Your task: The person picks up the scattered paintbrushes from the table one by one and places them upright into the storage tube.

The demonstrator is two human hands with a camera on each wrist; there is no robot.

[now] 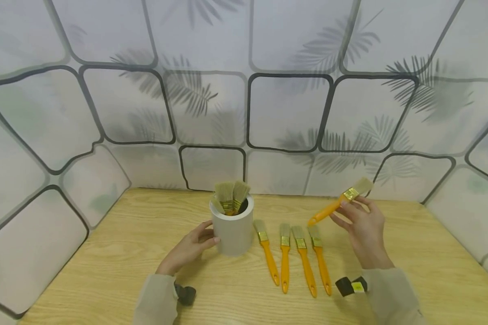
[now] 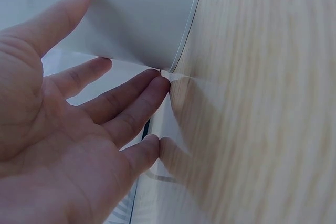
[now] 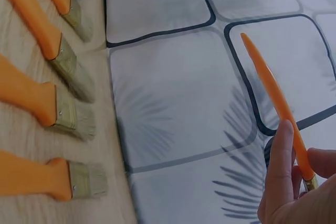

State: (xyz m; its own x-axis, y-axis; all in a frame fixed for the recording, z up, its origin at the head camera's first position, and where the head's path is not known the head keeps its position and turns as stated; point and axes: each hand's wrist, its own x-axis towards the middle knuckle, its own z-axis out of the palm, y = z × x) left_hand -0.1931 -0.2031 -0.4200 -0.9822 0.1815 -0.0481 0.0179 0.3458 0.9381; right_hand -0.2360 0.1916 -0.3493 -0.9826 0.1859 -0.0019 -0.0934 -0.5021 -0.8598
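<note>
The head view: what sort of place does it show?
Probably an indoor tabletop workspace: a wood-grain table, a leaf-patterned backdrop behind and at both sides, and four paintbrushes laid beside a pot.

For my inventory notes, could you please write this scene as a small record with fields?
Container: pale pot, upright on wooden table
Inside pot: stored paintbrushes, bristles up; exact count unclear
Left hand: at the pot's side
Right hand: pinches one tilted paintbrush, bristles up
On table: four loose paintbrushes, orange-handled, bristles toward wall
Wall: pale, leaf-patterned
</note>
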